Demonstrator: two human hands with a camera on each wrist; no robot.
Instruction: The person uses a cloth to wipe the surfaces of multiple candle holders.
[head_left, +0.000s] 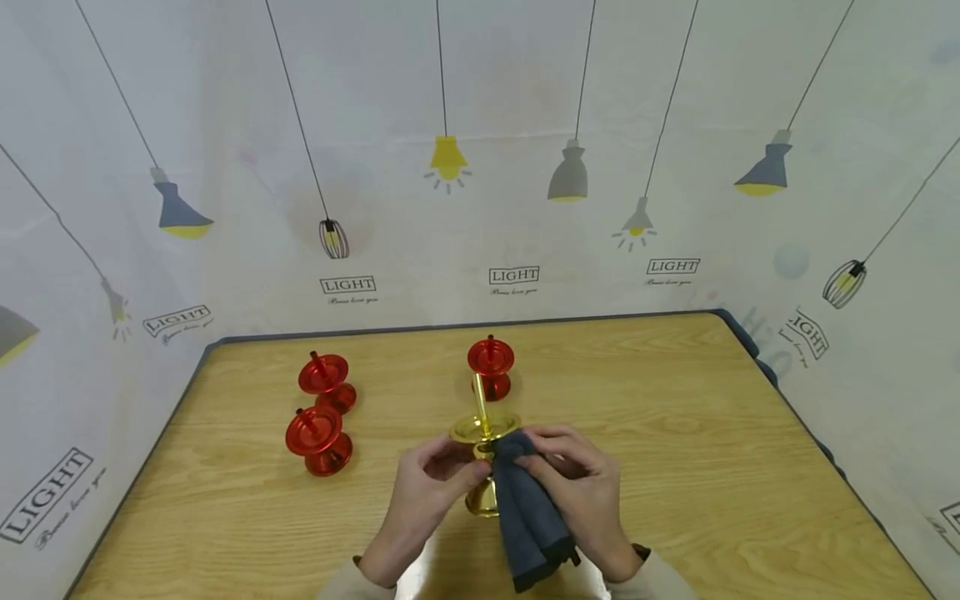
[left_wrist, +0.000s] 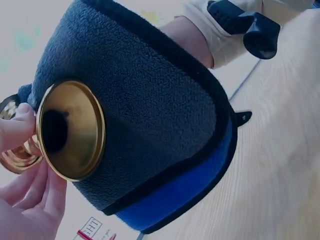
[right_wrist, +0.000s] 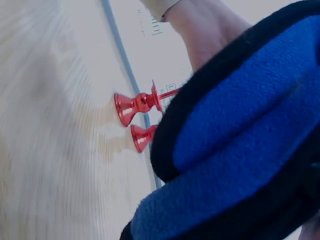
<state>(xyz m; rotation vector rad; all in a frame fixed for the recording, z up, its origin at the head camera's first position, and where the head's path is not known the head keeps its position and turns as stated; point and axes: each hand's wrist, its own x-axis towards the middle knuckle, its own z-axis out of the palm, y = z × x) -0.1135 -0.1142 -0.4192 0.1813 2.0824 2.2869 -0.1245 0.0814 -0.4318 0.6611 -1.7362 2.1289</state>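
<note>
A shiny gold candle holder (head_left: 486, 428), with a wide dish and an upright tube, is held roughly upright above the table. My left hand (head_left: 429, 500) grips its stem between thumb and fingers, and the left wrist view shows the round underside of its base (left_wrist: 84, 137). In my right hand (head_left: 588, 487) is a grey-blue cloth (head_left: 528, 508), pinched and pressed against the stem just under the dish. The cloth hangs down in folds, with dark edging and a bright blue side (right_wrist: 240, 135) filling much of the right wrist view. It hides part of the right fingers.
Two red candle holders (head_left: 315, 433) (head_left: 324, 375) stand close together on the left of the wooden table (head_left: 712, 433). Another red candle holder (head_left: 491, 358) stands just behind the gold one. A white printed curtain (head_left: 510, 225) surrounds the table's back and sides.
</note>
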